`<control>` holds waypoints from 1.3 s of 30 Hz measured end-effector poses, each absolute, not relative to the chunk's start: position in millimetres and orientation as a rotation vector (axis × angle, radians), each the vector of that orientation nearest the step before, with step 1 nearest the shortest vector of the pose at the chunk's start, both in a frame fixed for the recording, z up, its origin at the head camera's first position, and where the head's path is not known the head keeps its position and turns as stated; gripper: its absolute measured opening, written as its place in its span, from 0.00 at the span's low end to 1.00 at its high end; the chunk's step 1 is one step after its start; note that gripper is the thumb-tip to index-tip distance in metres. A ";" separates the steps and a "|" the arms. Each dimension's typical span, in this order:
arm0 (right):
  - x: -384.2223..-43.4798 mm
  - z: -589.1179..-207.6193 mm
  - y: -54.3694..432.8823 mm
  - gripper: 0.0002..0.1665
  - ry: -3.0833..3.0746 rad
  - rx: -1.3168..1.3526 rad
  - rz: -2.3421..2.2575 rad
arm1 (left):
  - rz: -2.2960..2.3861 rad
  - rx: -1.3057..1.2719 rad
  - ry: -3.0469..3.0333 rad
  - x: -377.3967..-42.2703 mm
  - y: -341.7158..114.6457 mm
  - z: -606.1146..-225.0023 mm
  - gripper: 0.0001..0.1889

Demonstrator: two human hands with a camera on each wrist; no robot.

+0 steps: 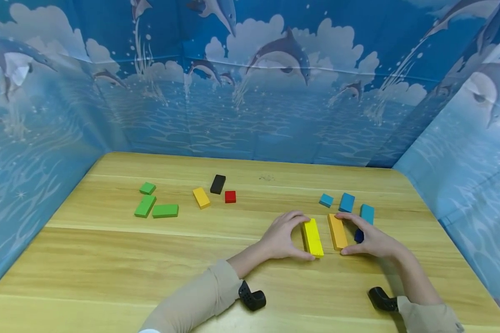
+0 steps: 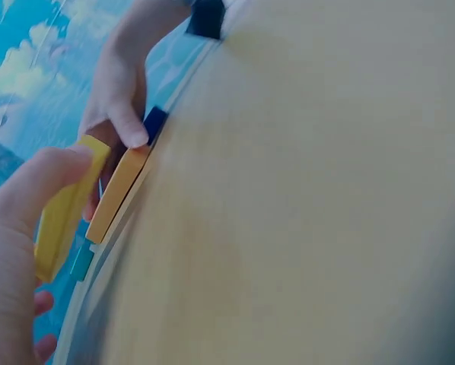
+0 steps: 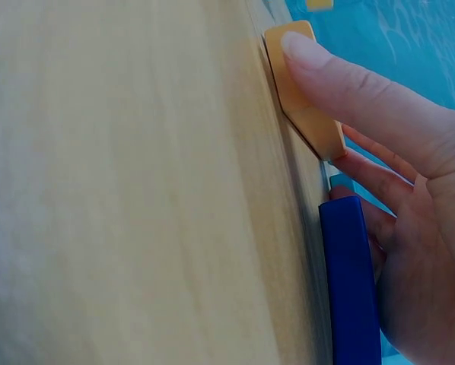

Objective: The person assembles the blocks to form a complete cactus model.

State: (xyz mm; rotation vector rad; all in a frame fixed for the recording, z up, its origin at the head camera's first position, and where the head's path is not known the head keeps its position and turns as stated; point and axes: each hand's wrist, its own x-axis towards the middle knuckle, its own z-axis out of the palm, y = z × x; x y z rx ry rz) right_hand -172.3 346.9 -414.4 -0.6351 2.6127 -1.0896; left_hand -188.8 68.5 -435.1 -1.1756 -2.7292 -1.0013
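Observation:
My left hand (image 1: 281, 236) holds a long yellow block (image 1: 313, 237) by its two ends, thumb at the near end and fingers at the far end. In the left wrist view this yellow block (image 2: 69, 209) looks raised off the table. Just to its right, my right hand (image 1: 371, 238) pinches an orange block (image 1: 338, 232) end to end. That orange block (image 3: 307, 91) lies on or very near the tabletop in the right wrist view. A dark blue block (image 3: 351, 281) sits under the right palm, mostly covered by the hand in the head view.
Three lighter blue blocks (image 1: 346, 202) lie beyond my right hand. Farther left are a red block (image 1: 230, 197), a black block (image 1: 218, 184) and a small yellow-orange block (image 1: 201, 198). Three green blocks (image 1: 165, 211) lie at the left. A dolphin-print curtain (image 1: 250, 125) surrounds the wooden table (image 1: 108, 273).

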 end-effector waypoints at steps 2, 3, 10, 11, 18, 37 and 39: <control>-171.8 -413.8 347.0 0.50 2.621 -0.632 -1.080 | -1.053 -1.200 -2.697 -181.6 57.6 -433.6 0.44; -171.5 -413.6 347.1 0.50 2.621 -0.630 -1.079 | -1.074 -1.210 -2.681 -177.7 52.1 -433.0 0.44; -170.9 -411.4 347.8 0.50 2.609 -0.633 -1.081 | -1.227 -1.238 -2.635 -151.1 15.0 -432.9 0.43; -170.8 -411.1 347.7 0.50 2.608 -0.634 -1.081 | -1.242 -1.237 -2.640 -147.9 10.3 -433.2 0.43; -169.4 -410.1 347.1 0.49 2.609 -0.629 -1.081 | -1.208 -1.273 -2.659 -129.5 -12.8 -439.0 0.44; -173.0 -408.8 344.2 0.50 2.608 -0.628 -1.060 | -1.046 -1.260 -2.690 -108.5 -40.0 -441.9 0.45; -173.4 -409.0 344.2 0.50 2.605 -0.629 -1.064 | -1.029 -1.262 -2.690 -108.1 -40.7 -442.3 0.45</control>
